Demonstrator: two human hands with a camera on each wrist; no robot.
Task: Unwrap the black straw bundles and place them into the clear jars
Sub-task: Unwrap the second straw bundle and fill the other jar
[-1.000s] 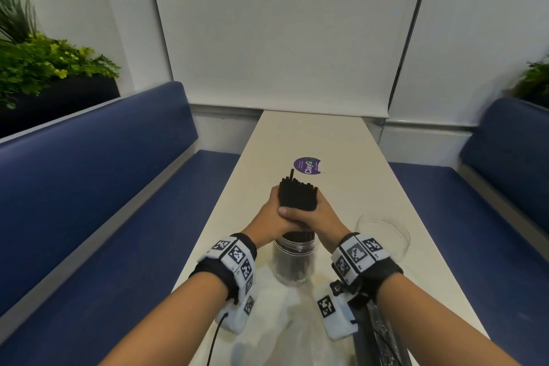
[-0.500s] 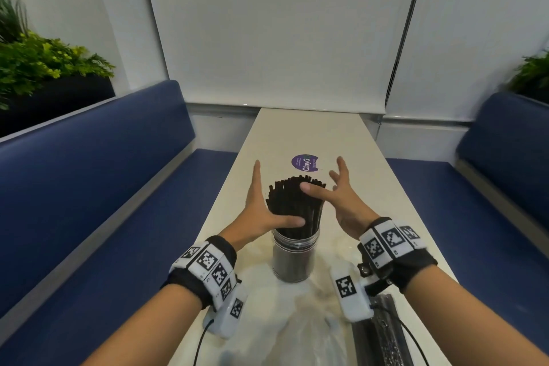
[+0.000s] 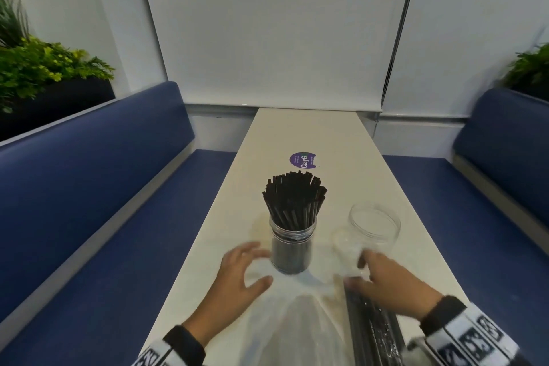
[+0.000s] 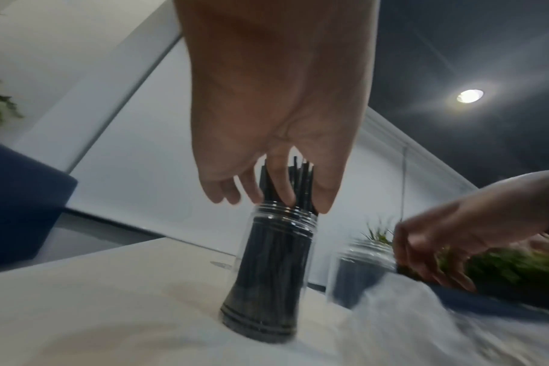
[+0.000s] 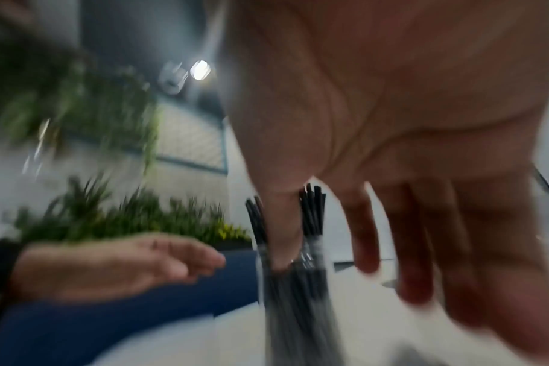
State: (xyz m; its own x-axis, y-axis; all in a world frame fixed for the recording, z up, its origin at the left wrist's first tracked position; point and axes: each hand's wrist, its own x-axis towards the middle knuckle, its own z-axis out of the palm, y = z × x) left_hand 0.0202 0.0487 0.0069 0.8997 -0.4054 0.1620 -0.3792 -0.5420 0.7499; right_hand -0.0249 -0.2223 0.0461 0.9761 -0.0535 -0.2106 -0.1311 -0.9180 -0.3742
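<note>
A clear jar (image 3: 292, 249) stands mid-table, full of loose black straws (image 3: 294, 199) that fan out above its rim. My left hand (image 3: 255, 264) hovers open just left of the jar's base, fingers spread, holding nothing. An empty clear jar (image 3: 372, 227) stands to the right. My right hand (image 3: 358, 272) is open between that jar and the far end of a wrapped black straw bundle (image 3: 371, 333); motion blur hides any contact. In the left wrist view, the left hand's fingers (image 4: 251, 190) hang relaxed in front of the filled jar (image 4: 273, 272).
Crumpled clear plastic wrap (image 3: 297, 333) lies at the near end of the narrow white table (image 3: 326, 134). A purple sticker (image 3: 303, 160) sits beyond the jars. Blue benches (image 3: 98, 187) flank both sides, with plants behind them.
Both hands have let go of the straws and dropped back toward me. The straws have fanned out in the jar. The right hand has moved right, toward the wrapped bundle.
</note>
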